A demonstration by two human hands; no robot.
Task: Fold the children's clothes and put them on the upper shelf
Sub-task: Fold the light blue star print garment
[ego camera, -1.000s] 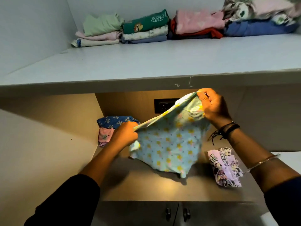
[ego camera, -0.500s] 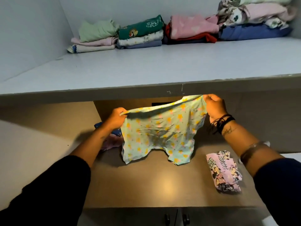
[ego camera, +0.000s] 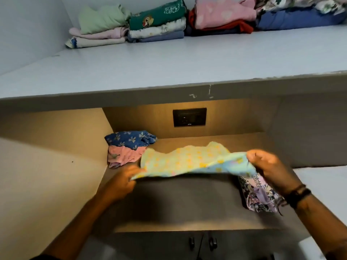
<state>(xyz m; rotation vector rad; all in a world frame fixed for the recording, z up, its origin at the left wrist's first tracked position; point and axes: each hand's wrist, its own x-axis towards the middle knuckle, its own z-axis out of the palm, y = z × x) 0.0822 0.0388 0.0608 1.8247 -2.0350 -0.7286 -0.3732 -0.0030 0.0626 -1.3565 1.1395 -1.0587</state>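
A person's left hand point(ego camera: 124, 182) and right hand point(ego camera: 268, 166) each pinch one end of a light-blue cotton child's garment dotted with yellow point(ego camera: 187, 160), fingers curled tight on the cloth. It is stretched nearly flat, low over the brown wooden lower shelf point(ego camera: 178, 205); whether it touches the board cannot be told. The fold appears to be just beginning. The next move likely calls for laying the cloth smooth on the board and bringing one side over the other, before lifting it to the pale grey upper shelf point(ego camera: 169, 68), where stacks of folded clothes point(ego camera: 157, 23) line the back wall. Half a second earlier the garment hung upright from both hands, just under the upper shelf's edge; it has since swung down and forward, the hands with it.
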